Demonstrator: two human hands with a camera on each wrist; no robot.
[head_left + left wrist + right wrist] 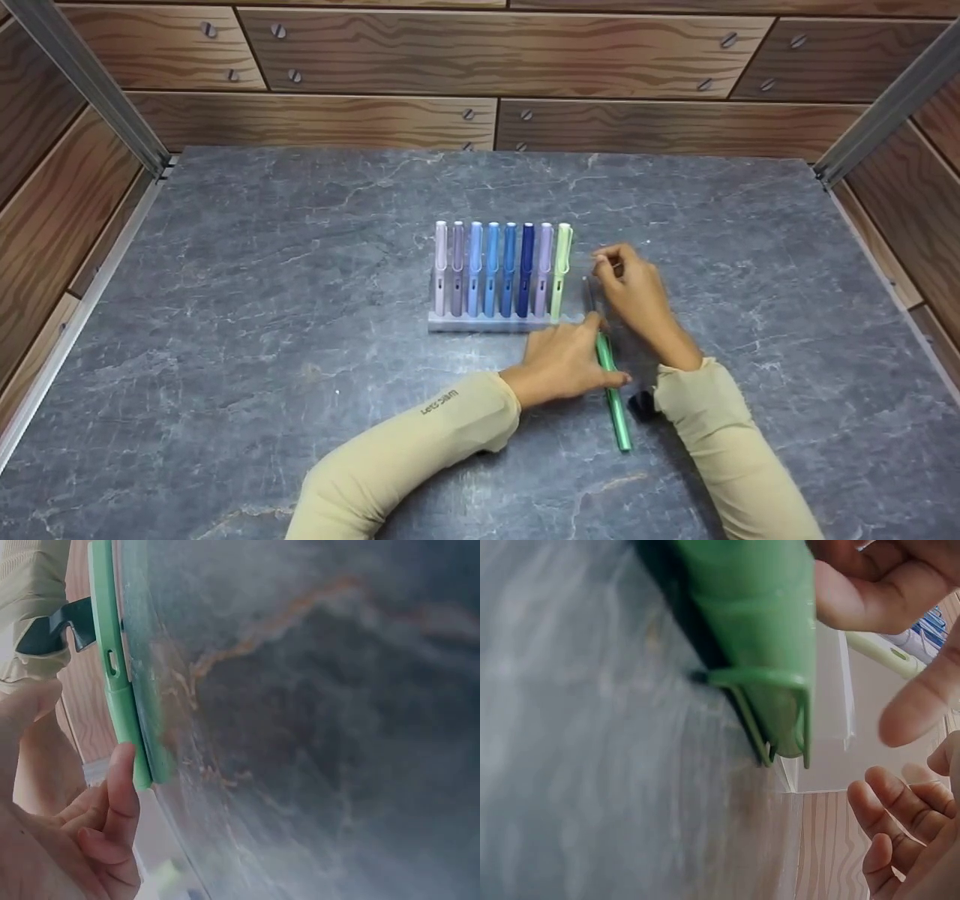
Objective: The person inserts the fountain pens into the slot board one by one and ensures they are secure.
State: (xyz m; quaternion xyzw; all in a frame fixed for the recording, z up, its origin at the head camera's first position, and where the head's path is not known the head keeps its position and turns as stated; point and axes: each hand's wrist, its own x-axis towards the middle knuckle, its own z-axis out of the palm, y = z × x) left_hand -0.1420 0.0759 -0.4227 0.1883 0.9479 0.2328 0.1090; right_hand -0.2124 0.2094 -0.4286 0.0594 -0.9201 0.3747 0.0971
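Green pen apparently touched by left hand.

8 pens in 1 rack, 1 green pen on table, 2 hands.

We see a grey marbled table carrying a pale pen stand, which sits near its middle. Just right of the pen stand, nearer us, a green pen lies flat on the table; a small black object lies close beside that pen.
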